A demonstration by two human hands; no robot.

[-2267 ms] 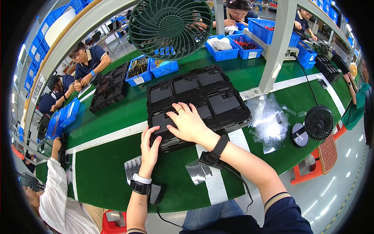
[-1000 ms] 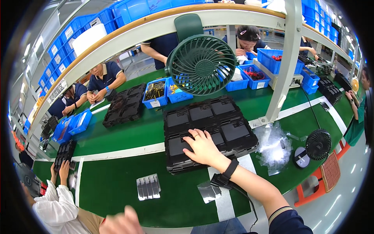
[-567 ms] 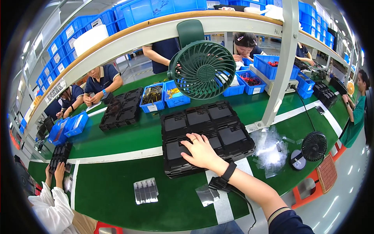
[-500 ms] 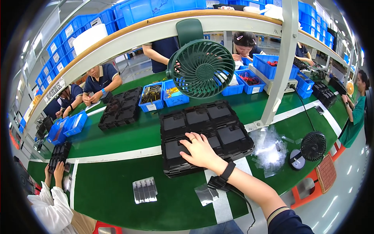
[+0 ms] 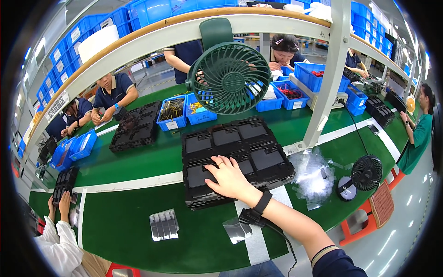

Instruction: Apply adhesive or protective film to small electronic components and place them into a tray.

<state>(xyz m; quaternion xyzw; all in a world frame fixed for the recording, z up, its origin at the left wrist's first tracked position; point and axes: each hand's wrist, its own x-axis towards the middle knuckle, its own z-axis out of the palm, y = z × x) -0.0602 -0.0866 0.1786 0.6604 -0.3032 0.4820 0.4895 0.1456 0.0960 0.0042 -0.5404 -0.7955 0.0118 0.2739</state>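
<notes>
My right hand point(image 5: 229, 179) lies palm down with its fingers spread on a black plastic tray point(image 5: 194, 167) in the middle of the green bench. The tray has several rectangular pockets with flat dark grey panels point(image 5: 226, 136) in them. Nothing shows gripped in the fingers; what is under the palm is hidden. A black band point(image 5: 263, 203) circles my right wrist, and a black corded device point(image 5: 251, 217) sits just below it. My left hand is out of the picture. Nearer to me lie a clear sheet with dark strips point(image 5: 164, 225) and another clear film piece point(image 5: 237, 230).
A heap of clear film point(image 5: 314, 177) lies right of the tray, beside a small black fan point(image 5: 367, 172). A green fan point(image 5: 230, 78) hangs from the shelf beam above. A white post point(image 5: 325, 87) stands at the right. Blue bins point(image 5: 200, 114) line the far side, where co-workers sit.
The whole view has shifted slightly, so the bench and tray appear a little further left. My right hand stays spread on the tray.
</notes>
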